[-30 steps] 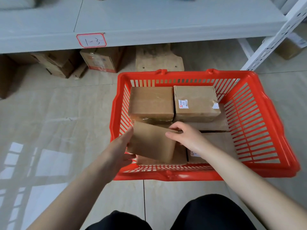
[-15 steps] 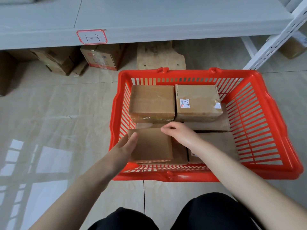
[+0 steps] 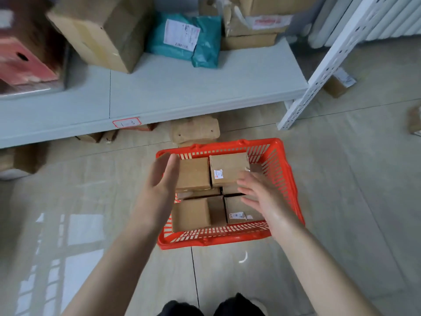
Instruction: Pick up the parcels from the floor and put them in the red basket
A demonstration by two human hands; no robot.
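Head: relaxed hands (image 3: 163,179) (image 3: 262,197) above red basket (image 3: 216,241)

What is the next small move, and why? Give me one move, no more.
Probably swing the right hand toward the small parcel on the floor by the white shelf post. It and the left hand hover open and empty over the red basket, where the brown parcels already lie, and that floor parcel is not yet picked up.
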